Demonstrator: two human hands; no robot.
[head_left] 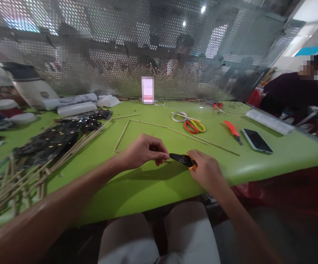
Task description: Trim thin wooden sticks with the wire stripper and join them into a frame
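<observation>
Black-and-orange cutters (179, 158) sit clasped in the right hand (207, 167), pointing at the left hand (146, 151), its fingertips pinched together.

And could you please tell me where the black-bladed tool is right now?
The black-bladed tool is in the right hand, just right of centre in the head view, over the green table, its tip beside the left hand.

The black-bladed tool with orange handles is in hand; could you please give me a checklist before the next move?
1. Orange-handled tool in right hand: ok.
2. Left hand clear of tool tip: not ok, fingertips appear at it.
3. Anything pinched in left hand: cannot tell, too small.
4. Bent thin tan stick apart from tool: ok.
5. Orange utility knife set down on green table: ok.
</observation>
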